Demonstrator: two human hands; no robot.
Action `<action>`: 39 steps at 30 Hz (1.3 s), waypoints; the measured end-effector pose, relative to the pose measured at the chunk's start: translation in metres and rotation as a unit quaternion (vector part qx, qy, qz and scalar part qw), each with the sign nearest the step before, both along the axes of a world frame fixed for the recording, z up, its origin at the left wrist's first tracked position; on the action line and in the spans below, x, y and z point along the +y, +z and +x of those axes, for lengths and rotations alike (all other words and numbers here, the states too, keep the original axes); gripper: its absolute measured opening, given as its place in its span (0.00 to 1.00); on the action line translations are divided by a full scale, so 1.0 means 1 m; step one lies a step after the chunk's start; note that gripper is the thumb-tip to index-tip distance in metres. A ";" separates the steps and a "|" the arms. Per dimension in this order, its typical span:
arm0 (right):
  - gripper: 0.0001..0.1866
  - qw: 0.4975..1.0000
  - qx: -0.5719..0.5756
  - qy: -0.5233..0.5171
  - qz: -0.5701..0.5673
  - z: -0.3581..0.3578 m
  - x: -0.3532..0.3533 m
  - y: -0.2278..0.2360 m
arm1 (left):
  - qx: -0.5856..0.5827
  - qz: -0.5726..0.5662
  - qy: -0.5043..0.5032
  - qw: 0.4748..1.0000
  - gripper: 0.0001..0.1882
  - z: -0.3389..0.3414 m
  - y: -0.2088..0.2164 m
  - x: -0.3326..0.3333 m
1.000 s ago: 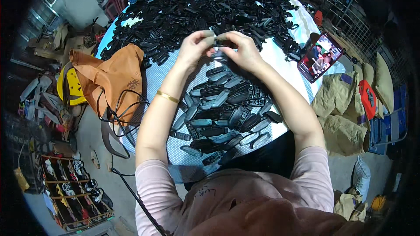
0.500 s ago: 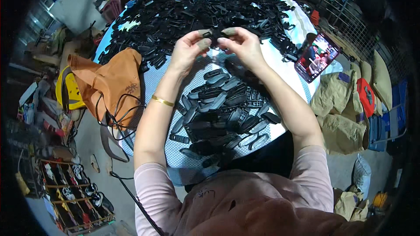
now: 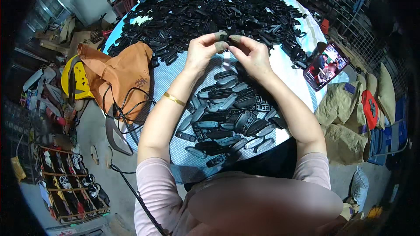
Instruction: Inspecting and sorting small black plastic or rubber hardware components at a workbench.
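My left hand (image 3: 202, 53) and my right hand (image 3: 253, 57) meet over the table, between two groups of black plastic parts. Thumbs and forefingers are pinched together, their tips wrapped in grey-green coverings. A small black plastic part (image 3: 224, 37) shows at the left fingertips; the fingers cover most of it. The right fingertips press close beside it, and what they grip is hidden. Beyond the hands spreads a large heap of small black parts (image 3: 205, 8). Between my forearms lies a smaller group of elongated black and grey parts (image 3: 229, 105).
A phone (image 3: 326, 66) showing a video stands at the table's right edge. An orange-brown cloth bag (image 3: 127, 74) with black cables hangs at the left, beside a yellow object (image 3: 74, 78). Brown sacks (image 3: 345, 140) stand on the right; a shoe rack (image 3: 72, 183) is at lower left.
The whole view has shifted, so the table and hands appear farther right. My fingertips have drawn closer together, and the dark part between them shows less.
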State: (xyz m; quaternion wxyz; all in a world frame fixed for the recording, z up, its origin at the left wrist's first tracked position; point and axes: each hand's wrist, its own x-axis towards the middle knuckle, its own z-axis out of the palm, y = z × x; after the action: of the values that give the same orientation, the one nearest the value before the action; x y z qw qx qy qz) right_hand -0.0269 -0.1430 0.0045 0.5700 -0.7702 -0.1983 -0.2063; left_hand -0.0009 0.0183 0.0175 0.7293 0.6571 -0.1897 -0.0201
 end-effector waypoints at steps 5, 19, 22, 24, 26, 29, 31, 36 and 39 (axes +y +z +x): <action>0.14 0.986 -0.111 -0.069 -0.106 -0.006 -0.001 0.005 | 0.021 -0.053 0.009 0.998 0.16 -0.007 -0.004 -0.012; 0.15 0.997 0.054 0.055 -0.017 -0.002 -0.004 0.007 | -0.065 -0.011 -0.090 0.994 0.13 -0.012 0.014 0.000; 0.17 0.968 0.105 0.133 -0.185 0.005 -0.029 0.027 | -0.048 0.070 -0.097 0.992 0.13 -0.015 0.025 0.001; 0.14 0.976 0.082 0.110 -0.169 0.011 -0.054 0.024 | -0.074 0.167 -0.162 0.970 0.15 -0.018 0.033 0.004; 0.13 0.966 0.155 0.044 -0.200 0.017 -0.084 0.030 | -0.106 0.283 -0.248 0.920 0.16 -0.026 0.040 -0.003; 0.13 0.927 0.190 -0.022 -0.321 0.023 -0.095 0.023 | -0.088 0.342 -0.334 0.874 0.15 -0.028 0.043 -0.008; 0.15 0.897 0.071 -0.032 -0.436 0.033 -0.092 0.007 | -0.057 0.370 -0.245 0.894 0.13 -0.008 0.025 -0.012; 0.12 0.858 0.024 -0.095 -0.505 0.029 -0.072 -0.004 | -0.269 0.418 0.005 0.868 0.11 0.034 -0.001 -0.026; 0.11 0.851 0.011 -0.115 -0.512 0.032 -0.073 -0.008 | -0.351 0.482 0.096 0.797 0.16 0.042 -0.013 -0.038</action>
State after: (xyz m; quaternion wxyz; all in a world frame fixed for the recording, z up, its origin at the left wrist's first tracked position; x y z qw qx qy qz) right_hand 0.0047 -0.2163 -0.0034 0.0696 -0.9725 -0.1790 -0.1314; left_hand 0.0416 -0.0195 0.0047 0.2000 0.9005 -0.3342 0.1934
